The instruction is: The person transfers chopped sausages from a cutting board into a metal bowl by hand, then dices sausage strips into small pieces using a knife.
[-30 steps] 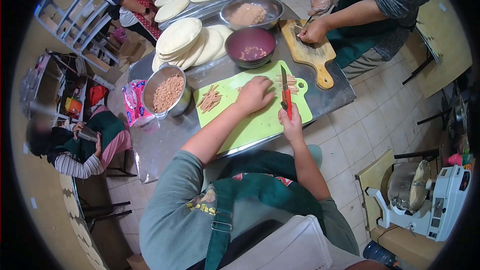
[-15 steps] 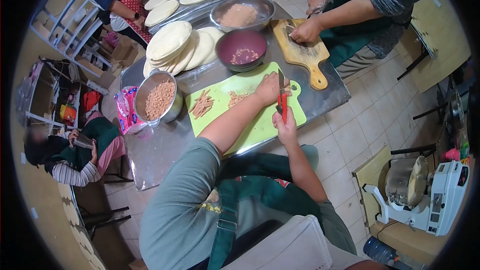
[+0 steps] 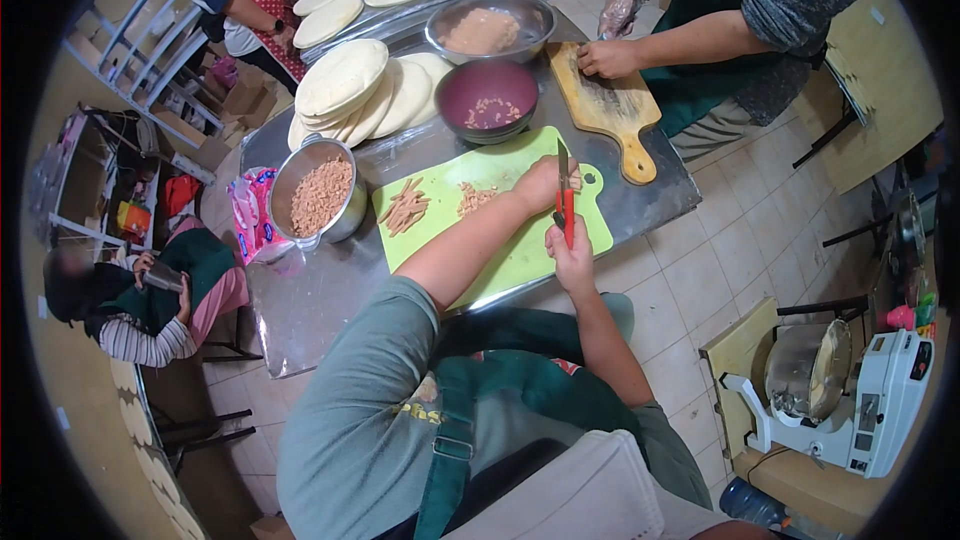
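In the head view, my right hand (image 3: 574,258) is closed around the red and black handle of a knife (image 3: 568,212), its blade pointing away from me. My left hand (image 3: 541,184) rests on a green cutting board (image 3: 520,250) beside the blade. Its fingers are curled, and whatever they hold is hidden. Left of my left wrist lie small chopped pinkish-brown pieces (image 3: 474,198). Farther left on the board is a pile of sausage-like strips (image 3: 404,208). A metal pot (image 3: 350,217) full of chopped pieces stands beside the board.
A purple bowl (image 3: 510,90) and a steel bowl (image 3: 540,25) stand behind the board, near stacked flat dough rounds (image 3: 342,77). Across the table, a co-worker's hands (image 3: 612,55) work over a wooden board (image 3: 636,145). A pink packet (image 3: 250,215) lies left.
The co-worker's hands have shifted over the wooden board, the gloved one moving slightly left. My hands and the knife stay almost in place. The view has shifted slightly.
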`<act>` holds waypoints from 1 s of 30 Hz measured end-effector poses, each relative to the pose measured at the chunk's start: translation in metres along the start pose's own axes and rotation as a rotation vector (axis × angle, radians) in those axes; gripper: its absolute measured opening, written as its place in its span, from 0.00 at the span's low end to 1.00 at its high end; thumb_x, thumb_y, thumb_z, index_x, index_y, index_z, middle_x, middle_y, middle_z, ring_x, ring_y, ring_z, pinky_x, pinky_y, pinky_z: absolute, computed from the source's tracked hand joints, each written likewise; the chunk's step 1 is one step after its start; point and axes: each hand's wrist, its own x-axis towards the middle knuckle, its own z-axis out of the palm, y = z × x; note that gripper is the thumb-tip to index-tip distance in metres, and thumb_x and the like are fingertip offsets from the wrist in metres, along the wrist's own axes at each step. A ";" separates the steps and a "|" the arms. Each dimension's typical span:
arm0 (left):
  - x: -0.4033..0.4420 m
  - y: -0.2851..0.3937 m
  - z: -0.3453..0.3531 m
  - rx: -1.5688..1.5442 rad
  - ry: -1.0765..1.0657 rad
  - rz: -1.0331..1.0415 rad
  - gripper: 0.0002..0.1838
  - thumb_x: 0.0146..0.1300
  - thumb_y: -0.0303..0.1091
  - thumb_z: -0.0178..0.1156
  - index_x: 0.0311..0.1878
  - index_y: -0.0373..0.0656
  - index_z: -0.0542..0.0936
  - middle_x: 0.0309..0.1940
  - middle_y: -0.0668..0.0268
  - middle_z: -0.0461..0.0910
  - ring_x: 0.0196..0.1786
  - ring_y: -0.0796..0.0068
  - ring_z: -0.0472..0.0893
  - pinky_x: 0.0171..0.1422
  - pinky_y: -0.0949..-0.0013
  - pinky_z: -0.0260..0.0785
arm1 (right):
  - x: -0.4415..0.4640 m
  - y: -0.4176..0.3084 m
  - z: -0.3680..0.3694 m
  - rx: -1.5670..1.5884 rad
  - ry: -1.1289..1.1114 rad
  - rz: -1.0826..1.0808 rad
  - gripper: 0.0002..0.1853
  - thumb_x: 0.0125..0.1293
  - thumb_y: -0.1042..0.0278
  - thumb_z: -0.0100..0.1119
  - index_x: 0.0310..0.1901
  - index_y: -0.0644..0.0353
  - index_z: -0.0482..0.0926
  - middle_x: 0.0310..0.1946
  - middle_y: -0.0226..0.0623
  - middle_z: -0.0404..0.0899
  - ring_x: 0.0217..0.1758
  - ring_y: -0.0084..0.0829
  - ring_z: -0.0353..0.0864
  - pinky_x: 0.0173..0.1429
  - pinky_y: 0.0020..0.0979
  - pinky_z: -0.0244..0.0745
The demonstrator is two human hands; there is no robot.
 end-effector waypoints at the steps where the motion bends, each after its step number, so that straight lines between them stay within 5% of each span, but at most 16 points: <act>1: -0.002 0.003 0.002 0.059 0.076 0.023 0.09 0.55 0.36 0.54 0.28 0.39 0.74 0.27 0.55 0.78 0.35 0.53 0.78 0.40 0.59 0.69 | 0.000 0.001 0.000 0.000 -0.001 -0.001 0.13 0.66 0.67 0.51 0.49 0.64 0.67 0.26 0.27 0.70 0.27 0.17 0.68 0.33 0.21 0.66; 8: -0.009 0.001 0.017 0.143 0.163 0.107 0.08 0.55 0.35 0.54 0.29 0.40 0.72 0.27 0.53 0.75 0.34 0.53 0.77 0.38 0.59 0.69 | -0.001 -0.001 0.001 0.012 0.016 0.012 0.11 0.66 0.67 0.51 0.47 0.63 0.68 0.26 0.27 0.69 0.27 0.16 0.68 0.33 0.20 0.65; 11: -0.008 -0.009 0.023 0.158 0.126 0.075 0.09 0.57 0.32 0.53 0.39 0.39 0.72 0.31 0.57 0.72 0.36 0.58 0.77 0.40 0.64 0.70 | -0.001 -0.001 0.001 0.016 0.023 -0.005 0.11 0.67 0.67 0.51 0.47 0.63 0.68 0.26 0.27 0.69 0.27 0.16 0.68 0.32 0.20 0.65; 13: 0.002 -0.052 0.051 -0.598 0.201 -0.137 0.07 0.60 0.30 0.54 0.39 0.38 0.72 0.26 0.65 0.71 0.32 0.71 0.76 0.35 0.71 0.70 | 0.000 0.001 0.000 0.016 0.018 -0.007 0.12 0.67 0.67 0.51 0.47 0.63 0.67 0.26 0.27 0.69 0.27 0.16 0.68 0.32 0.20 0.65; 16: 0.000 -0.045 0.044 -0.370 0.428 -0.134 0.05 0.61 0.27 0.55 0.37 0.37 0.71 0.26 0.70 0.71 0.30 0.80 0.74 0.31 0.75 0.67 | -0.001 0.002 0.000 0.029 0.012 0.001 0.13 0.67 0.67 0.51 0.49 0.63 0.67 0.26 0.27 0.69 0.28 0.16 0.68 0.32 0.20 0.65; 17: -0.004 -0.043 0.040 -0.370 0.429 -0.136 0.05 0.61 0.27 0.55 0.37 0.37 0.71 0.26 0.70 0.71 0.30 0.80 0.74 0.31 0.75 0.67 | -0.001 0.002 0.000 0.040 0.013 0.007 0.13 0.67 0.67 0.51 0.49 0.64 0.67 0.26 0.27 0.69 0.28 0.16 0.68 0.32 0.20 0.65; 19: -0.020 -0.015 0.011 -0.493 0.391 -0.415 0.12 0.50 0.29 0.62 0.37 0.37 0.74 0.33 0.57 0.79 0.34 0.65 0.79 0.41 0.66 0.70 | -0.001 0.002 0.001 0.036 0.014 0.011 0.14 0.67 0.67 0.51 0.50 0.64 0.67 0.26 0.26 0.69 0.28 0.17 0.68 0.32 0.20 0.65; 24: -0.074 0.007 -0.034 -0.455 0.422 -0.419 0.12 0.52 0.30 0.62 0.40 0.40 0.75 0.31 0.63 0.78 0.34 0.76 0.76 0.40 0.71 0.69 | -0.001 0.004 -0.001 0.002 0.005 0.013 0.14 0.67 0.66 0.51 0.50 0.63 0.67 0.26 0.26 0.69 0.27 0.17 0.68 0.32 0.20 0.65; 30: -0.154 -0.012 -0.083 -0.255 0.379 -0.510 0.12 0.49 0.25 0.61 0.38 0.38 0.75 0.31 0.61 0.77 0.34 0.71 0.76 0.42 0.69 0.68 | -0.001 -0.006 0.002 0.027 0.004 -0.017 0.13 0.68 0.64 0.51 0.48 0.62 0.67 0.25 0.25 0.68 0.25 0.15 0.65 0.30 0.18 0.63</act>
